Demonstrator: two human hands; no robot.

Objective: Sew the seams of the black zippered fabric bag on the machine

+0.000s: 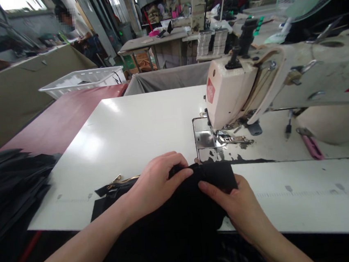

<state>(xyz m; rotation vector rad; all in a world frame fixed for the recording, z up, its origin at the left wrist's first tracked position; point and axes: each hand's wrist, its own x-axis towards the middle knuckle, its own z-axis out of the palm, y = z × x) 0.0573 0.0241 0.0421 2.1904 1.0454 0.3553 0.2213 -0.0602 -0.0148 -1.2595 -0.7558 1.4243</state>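
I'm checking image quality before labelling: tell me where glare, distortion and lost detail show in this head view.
Head view: ceiling light glares off the glossy white sewing table; wide-lens bending curves the cream sewing machine and the table edges; the black fabric piece under the left hand and right hand is too dark to show detail.
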